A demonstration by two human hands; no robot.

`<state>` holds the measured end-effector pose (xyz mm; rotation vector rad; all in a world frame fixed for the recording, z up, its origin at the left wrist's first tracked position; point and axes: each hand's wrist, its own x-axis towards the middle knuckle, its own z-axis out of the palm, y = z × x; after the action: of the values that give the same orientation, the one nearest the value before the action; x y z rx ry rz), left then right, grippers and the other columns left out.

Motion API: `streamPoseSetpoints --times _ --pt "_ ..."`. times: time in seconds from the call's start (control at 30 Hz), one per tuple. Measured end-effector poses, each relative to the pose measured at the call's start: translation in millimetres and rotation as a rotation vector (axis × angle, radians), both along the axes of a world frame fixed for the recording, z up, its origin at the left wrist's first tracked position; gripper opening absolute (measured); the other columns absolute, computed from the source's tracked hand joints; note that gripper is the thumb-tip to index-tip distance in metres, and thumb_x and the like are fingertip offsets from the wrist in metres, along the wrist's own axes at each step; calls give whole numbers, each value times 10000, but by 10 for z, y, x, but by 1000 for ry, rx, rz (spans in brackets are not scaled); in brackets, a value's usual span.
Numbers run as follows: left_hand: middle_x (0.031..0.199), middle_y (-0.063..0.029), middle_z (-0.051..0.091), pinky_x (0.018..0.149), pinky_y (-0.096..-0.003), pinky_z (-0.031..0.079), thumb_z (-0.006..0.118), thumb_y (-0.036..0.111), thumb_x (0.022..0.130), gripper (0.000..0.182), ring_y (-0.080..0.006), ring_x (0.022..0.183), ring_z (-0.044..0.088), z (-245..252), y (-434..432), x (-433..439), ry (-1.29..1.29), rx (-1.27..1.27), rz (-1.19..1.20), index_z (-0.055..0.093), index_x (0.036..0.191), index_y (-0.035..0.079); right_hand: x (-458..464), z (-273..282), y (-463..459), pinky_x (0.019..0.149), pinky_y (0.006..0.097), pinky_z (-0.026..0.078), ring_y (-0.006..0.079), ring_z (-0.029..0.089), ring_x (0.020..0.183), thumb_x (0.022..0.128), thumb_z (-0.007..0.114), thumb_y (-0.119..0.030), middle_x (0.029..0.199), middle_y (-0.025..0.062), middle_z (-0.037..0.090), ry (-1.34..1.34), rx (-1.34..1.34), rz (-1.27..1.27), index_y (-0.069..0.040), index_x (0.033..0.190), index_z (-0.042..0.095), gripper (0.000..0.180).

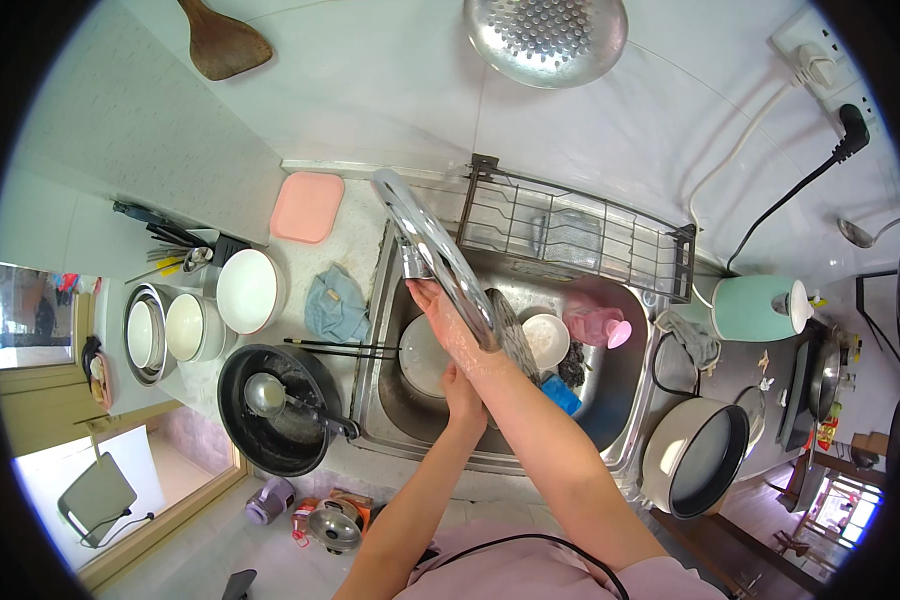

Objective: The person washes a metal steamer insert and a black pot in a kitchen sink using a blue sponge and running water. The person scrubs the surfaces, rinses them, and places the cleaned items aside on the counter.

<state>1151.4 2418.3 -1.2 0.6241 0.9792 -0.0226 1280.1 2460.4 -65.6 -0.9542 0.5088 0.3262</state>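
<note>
My right hand (439, 307) reaches over the stainless steel sink (390, 416) below the chrome faucet (439, 255), its fingers by the faucet's lower end; the faucet hides part of the hand. Close beside the right forearm is my left hand (461, 394), partly covered by it. Under the hands lies a pale round dish (422, 356) in the sink. To their right are a metal lid or pan (516, 337), seen partly, a small white bowl (546, 341), a pink bottle (592, 324), a blue sponge (561, 394) and a dark scrubber (572, 366).
A black pan (232, 420) with a ladle, white bowls (247, 291), a blue cloth (336, 306) and black chopsticks (341, 347) lie left. A wire rack (577, 225) stands behind the sink. A cream pot (664, 457) and a mint kettle (754, 307) are right.
</note>
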Motion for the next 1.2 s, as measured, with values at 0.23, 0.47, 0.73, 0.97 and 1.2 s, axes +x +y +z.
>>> streamPoseSetpoints --times 0.23,0.47,0.73,0.97,1.2 --pt "950 -51 632 707 -323 535 567 187 990 155 -166 828 639 -134 25 -70 -40 8 6 555 1025 37 -9 235 -81 989 439 539 341 632 1074 1060 433 -188 1132 231 601 109 210 5 36 1080 466 227" --pt "1087 -67 651 804 -300 542 571 220 1004 236 -159 937 645 -165 68 -83 -59 -13 -14 552 1131 23 -21 290 -49 981 435 546 342 629 1080 1065 428 -230 1118 236 594 140 281 -55 44 1090 447 276" --pt "1069 -36 649 766 -301 536 533 285 1020 273 -150 917 642 -1 44 -15 30 18 -31 559 1137 40 -80 347 -134 1011 412 494 318 598 1129 1038 465 -277 1175 217 593 66 169 26 41 1175 486 347" --pt "908 4 606 672 -267 475 439 428 1038 411 -117 762 579 169 70 36 31 104 86 608 1011 54 -819 789 -895 1015 345 449 319 550 1222 909 589 -242 1297 173 583 -845 -1465 635 -78 1340 541 463" --pt "717 58 553 590 -242 370 706 349 931 342 -53 656 436 269 -165 -183 -2 450 -137 661 806 35 135 623 -1242 1102 504 357 404 450 1315 896 533 -193 1331 163 570 -319 -1267 1133 -97 1306 583 424"
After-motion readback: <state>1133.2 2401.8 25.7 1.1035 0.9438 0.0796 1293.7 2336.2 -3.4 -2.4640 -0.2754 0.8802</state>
